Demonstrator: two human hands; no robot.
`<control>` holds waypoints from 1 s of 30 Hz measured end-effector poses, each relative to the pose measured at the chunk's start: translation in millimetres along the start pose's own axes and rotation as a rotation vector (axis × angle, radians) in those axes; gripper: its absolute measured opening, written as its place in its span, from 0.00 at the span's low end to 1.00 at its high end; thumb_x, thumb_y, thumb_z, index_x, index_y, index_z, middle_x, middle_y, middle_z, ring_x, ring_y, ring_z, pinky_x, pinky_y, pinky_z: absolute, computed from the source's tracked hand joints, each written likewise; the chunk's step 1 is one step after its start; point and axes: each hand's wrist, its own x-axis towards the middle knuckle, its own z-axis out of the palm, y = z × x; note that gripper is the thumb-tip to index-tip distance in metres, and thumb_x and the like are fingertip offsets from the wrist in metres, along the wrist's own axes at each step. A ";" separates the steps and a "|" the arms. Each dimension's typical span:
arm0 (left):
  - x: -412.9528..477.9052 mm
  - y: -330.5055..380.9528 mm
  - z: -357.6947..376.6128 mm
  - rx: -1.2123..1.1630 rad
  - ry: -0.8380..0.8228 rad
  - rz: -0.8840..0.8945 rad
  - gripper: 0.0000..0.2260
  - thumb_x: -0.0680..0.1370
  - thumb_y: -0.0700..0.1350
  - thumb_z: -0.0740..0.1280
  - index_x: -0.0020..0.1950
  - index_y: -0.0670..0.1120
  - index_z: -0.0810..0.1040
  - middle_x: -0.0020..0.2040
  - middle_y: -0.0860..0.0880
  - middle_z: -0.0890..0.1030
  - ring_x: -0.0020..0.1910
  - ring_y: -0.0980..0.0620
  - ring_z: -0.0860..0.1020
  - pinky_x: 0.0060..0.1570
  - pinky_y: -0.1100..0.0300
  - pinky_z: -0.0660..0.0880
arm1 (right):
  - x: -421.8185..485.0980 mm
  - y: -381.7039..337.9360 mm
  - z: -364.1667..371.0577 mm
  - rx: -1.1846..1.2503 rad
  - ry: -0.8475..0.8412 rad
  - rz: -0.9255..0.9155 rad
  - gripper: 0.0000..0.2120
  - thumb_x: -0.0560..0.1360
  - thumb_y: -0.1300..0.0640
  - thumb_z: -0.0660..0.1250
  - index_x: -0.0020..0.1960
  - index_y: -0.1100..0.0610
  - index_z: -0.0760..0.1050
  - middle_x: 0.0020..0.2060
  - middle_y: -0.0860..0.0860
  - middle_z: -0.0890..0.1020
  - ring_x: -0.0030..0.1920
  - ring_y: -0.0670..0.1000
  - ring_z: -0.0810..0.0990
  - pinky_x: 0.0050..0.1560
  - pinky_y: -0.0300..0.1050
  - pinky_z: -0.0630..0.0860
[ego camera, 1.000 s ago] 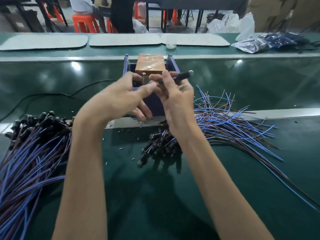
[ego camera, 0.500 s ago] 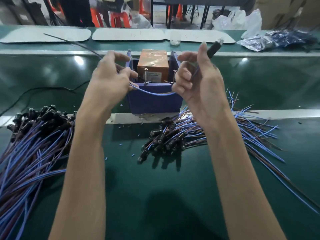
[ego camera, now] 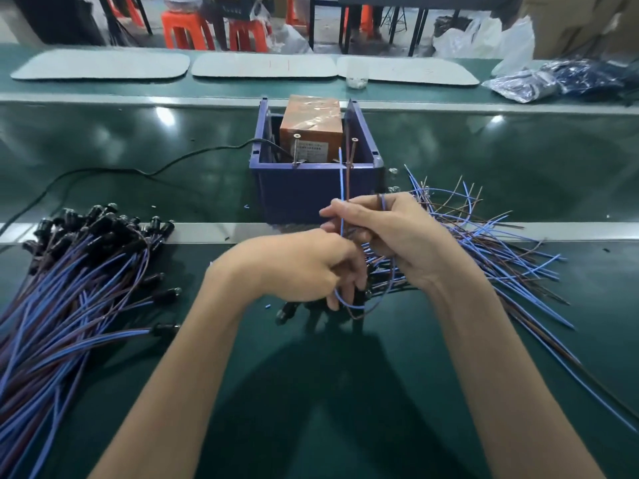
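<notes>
Now the wire pair (ego camera: pixel 342 188), one blue lead and one brown, stands upright in front of the blue box (ego camera: pixel 304 191), its bare ends pointing at the box's near rim. The right hand (ego camera: pixel 390 236) pinches the pair just below those ends, probably to square the tips for the metal pins (ego camera: pixel 352 150) that stand before the orange unit (ego camera: pixel 311 126) inside. The left hand (ego camera: pixel 297 267), touching the right, curls around the lower run, so the slack hangs as a loop beneath both hands; whether it also holds the dark plug end I cannot tell. Behind the right hand, toward the tabletop's (ego camera: pixel 345 392) right edge, lies the loose pile of leads (ego camera: pixel 484 243). A larger heap with black plugs (ego camera: pixel 79 271) lies at the left edge. Half a second ago the hands were apart and raised at either side of the box, a lead strung between them. They have since dropped and closed together.
</notes>
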 end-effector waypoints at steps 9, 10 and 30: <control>-15.8 -13.1 -16.8 -0.260 0.383 0.114 0.07 0.77 0.44 0.70 0.47 0.48 0.72 0.42 0.49 0.84 0.42 0.47 0.82 0.51 0.45 0.78 | 3.5 -1.6 4.6 0.179 0.079 -0.084 0.09 0.76 0.60 0.68 0.38 0.63 0.77 0.23 0.49 0.77 0.19 0.41 0.69 0.18 0.29 0.63; -13.8 -13.3 -16.4 -0.299 0.447 0.101 0.09 0.76 0.43 0.71 0.46 0.48 0.70 0.40 0.48 0.83 0.40 0.46 0.83 0.50 0.43 0.78 | 3.9 -1.4 4.4 0.192 0.088 -0.087 0.09 0.75 0.60 0.68 0.38 0.63 0.77 0.24 0.50 0.79 0.20 0.41 0.71 0.17 0.29 0.62; -7.0 -25.4 -23.6 -0.097 0.755 -0.136 0.29 0.74 0.35 0.59 0.74 0.53 0.65 0.49 0.60 0.79 0.35 0.55 0.82 0.41 0.60 0.72 | 17.2 7.1 -2.7 -0.097 0.389 -0.222 0.16 0.80 0.59 0.60 0.63 0.42 0.71 0.20 0.44 0.69 0.22 0.41 0.66 0.26 0.31 0.63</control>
